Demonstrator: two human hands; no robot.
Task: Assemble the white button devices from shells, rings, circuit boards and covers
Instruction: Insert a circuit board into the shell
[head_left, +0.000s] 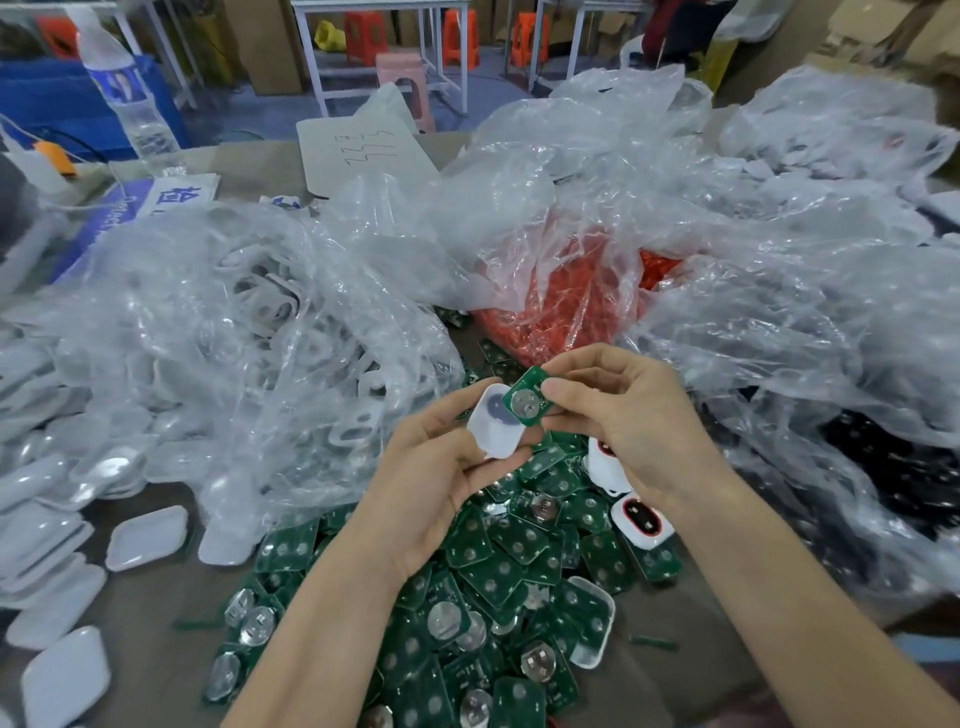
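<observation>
1. Green circuit boards are piled at 6 o'clock, closest of all. Round silver battery holders can be seen on many of them.
2. White covers are spread flat on the table at 8 o'clock.
3. One white shell is held up over the pile, in the middle, by the left hand. The fingers and thumb are curled round its edges, and its hollow side is turned up.
4. One green board is pinched by the right hand between thumb and fingers. It is tilted and is touching the shell's edge on the 1 o'clock side.
5. Two white devices with red rings are laid on the pile under the right wrist, at 4 o'clock.
6. A clear bag of white shells is slumped at 10 o'clock.
7. A clear bag of orange-red parts is seen at 12 o'clock, behind the hands.
8. More crumpled clear bags are heaped at 2 o'clock.
9. A water bottle is stood far off at 11 o'clock.
</observation>
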